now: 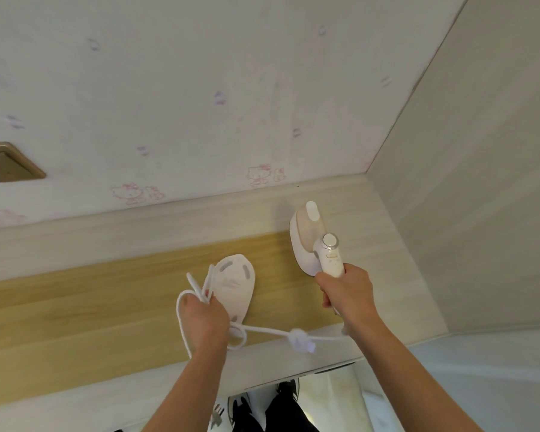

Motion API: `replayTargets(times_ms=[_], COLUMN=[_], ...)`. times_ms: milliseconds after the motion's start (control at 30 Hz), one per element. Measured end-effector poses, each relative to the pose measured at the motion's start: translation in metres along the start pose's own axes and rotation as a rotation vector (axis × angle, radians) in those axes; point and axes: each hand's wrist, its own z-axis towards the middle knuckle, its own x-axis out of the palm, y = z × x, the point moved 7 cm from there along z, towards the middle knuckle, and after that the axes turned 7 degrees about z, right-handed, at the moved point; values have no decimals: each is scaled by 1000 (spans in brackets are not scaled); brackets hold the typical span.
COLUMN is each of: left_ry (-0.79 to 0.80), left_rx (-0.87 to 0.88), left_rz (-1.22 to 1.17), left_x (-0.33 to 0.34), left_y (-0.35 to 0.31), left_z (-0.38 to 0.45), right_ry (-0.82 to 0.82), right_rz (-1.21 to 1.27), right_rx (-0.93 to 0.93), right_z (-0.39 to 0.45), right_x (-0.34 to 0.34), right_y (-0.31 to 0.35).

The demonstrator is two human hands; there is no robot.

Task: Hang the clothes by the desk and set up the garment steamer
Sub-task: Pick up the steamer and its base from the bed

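Note:
My right hand [346,294] grips the handle of a white handheld garment steamer [312,241], held upright just above the back right of the wooden desk [106,307]. A silver dial sits on top of its handle. My left hand [201,316] holds loops of the steamer's white power cord [262,330]. The cord runs from that hand across to the steamer and carries a white tie [300,338] near the desk's front edge. A flat white base plate [236,285] lies on the desk just beyond my left hand. No clothes are in view.
A gold wall socket [10,162] sits at the left on the cartoon-cat wallpaper. A pale panel [465,182] closes off the desk on the right. Below the desk's front edge are my dark trousers and shoes [278,403] and a plug [217,414].

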Motion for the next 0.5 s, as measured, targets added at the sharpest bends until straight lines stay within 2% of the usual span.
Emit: replayTargets(times_ms=[200,367,500], left_ry=[42,75,159], left_rx=[-43,-121,-121], left_rz=[48,-13,-53], left_x=[-4,0,11], left_y=[21,26,21], left_z=[12,17,7], right_ry=[35,39,28], right_rz=[-22,-25,-45], right_rx=[1,1,-4], right_z=[1,2,3], right_x=[13,15,9], right_y=[-2,-5,-8])
